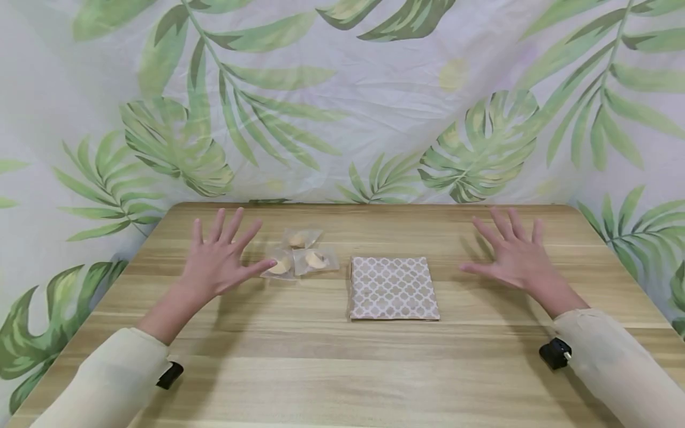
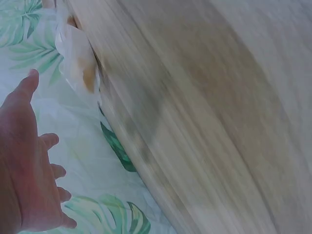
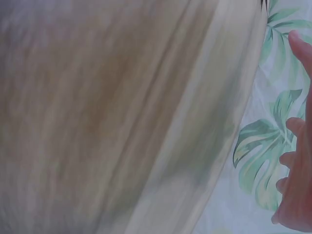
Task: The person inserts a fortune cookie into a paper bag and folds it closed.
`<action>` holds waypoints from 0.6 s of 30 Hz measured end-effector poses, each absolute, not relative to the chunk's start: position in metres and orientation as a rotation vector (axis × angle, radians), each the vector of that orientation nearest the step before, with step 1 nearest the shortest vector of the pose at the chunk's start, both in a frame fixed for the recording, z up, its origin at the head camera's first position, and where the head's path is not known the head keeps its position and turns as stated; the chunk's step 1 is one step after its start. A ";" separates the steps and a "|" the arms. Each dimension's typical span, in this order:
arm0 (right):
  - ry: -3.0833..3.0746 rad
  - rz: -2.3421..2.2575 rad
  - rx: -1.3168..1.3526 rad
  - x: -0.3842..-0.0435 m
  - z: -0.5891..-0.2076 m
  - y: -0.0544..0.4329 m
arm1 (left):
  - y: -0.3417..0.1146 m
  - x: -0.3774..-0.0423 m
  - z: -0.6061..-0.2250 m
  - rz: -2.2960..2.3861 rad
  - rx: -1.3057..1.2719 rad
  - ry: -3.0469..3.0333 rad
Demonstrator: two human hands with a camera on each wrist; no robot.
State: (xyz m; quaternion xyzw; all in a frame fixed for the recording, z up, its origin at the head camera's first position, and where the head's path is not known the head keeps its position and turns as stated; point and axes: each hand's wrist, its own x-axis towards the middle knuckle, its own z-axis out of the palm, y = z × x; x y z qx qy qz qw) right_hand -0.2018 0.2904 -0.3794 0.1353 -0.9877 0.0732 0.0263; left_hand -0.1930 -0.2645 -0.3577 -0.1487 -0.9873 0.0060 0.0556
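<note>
Fingers spread wide, my left hand (image 1: 218,260) is held over the left part of the table, its thumb tip overlapping one of three small clear packets (image 1: 316,260) in the head view. Each packet has a round, pale tan piece inside that looks like a cookie. On the right, my right hand (image 1: 518,258) is spread the same way and holds nothing. Between the hands lies a flat, square packet (image 1: 395,288) with a white and beige lattice pattern. The left wrist view shows the left hand (image 2: 27,161) beside a clear packet (image 2: 80,63); the right wrist view shows the right hand (image 3: 297,156) with nothing in it.
The wooden table (image 1: 342,368) carries these things, its far edge meeting a white cloth (image 1: 374,107) printed with green leaves. Black wrist devices sit under both pale sleeves (image 1: 615,356).
</note>
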 end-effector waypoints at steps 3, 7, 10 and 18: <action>-3.049 0.225 0.430 -0.201 -0.378 0.287 | -0.260 -0.193 -0.358 0.022 -0.470 -3.001; -3.041 0.213 0.444 -0.199 -0.375 0.283 | -0.252 -0.192 -0.357 0.004 -0.493 -3.004; -3.043 0.207 0.458 -0.198 -0.373 0.280 | -0.246 -0.192 -0.357 -0.009 -0.523 -2.993; -3.034 0.184 0.523 -0.197 -0.372 0.267 | -0.227 -0.194 -0.360 -0.002 -0.614 -2.940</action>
